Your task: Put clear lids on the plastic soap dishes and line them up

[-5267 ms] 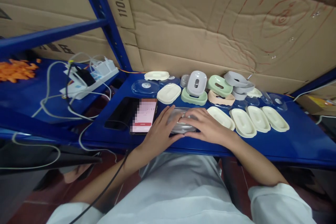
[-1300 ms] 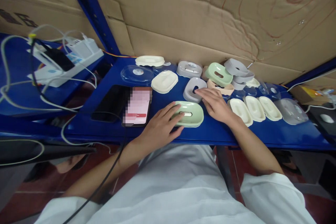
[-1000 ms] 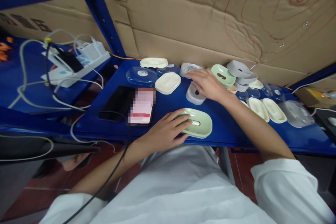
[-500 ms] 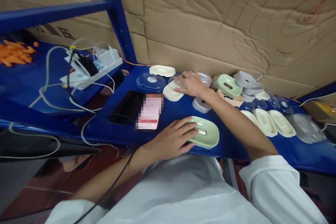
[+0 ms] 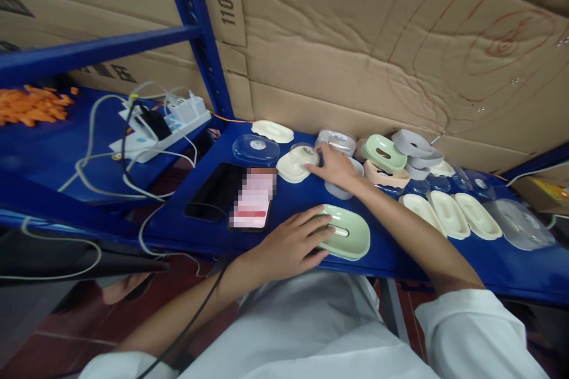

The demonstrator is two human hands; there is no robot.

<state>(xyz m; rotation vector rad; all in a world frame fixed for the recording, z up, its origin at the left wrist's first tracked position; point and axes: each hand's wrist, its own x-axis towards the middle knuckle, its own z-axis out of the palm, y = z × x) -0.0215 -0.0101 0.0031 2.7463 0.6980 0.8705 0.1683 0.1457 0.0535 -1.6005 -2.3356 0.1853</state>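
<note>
A pale green soap dish [image 5: 351, 240] with a slot in its middle sits at the bench's front edge. My left hand [image 5: 297, 243] holds its left end, fingers draped over the rim and the thumb on the near side. Farther back, my right hand [image 5: 335, 167] pinches the right edge of a clear lid [image 5: 306, 154] bearing a round sticker. That lid overlaps a cream tray [image 5: 290, 170]. Just beyond the right hand lies a grey dish with a clear cover [image 5: 336, 141], and a grey ring-shaped part [image 5: 338, 190] is partly hidden under the wrist.
Left of the dish lie a lit phone [image 5: 253, 198] and a black flat object [image 5: 213, 189]. Another clear lid [image 5: 256, 148] and cream tray [image 5: 272, 131] are behind. Green, peach and grey parts [image 5: 384, 154] are stacked right, beside several cream trays [image 5: 448, 213]. Cardboard [image 5: 329, 59] backs the bench.
My right hand has drawn back slightly to the right, and the clear lid now shows over the cream tray. My left hand stays on the green dish. The view has tilted a little.
</note>
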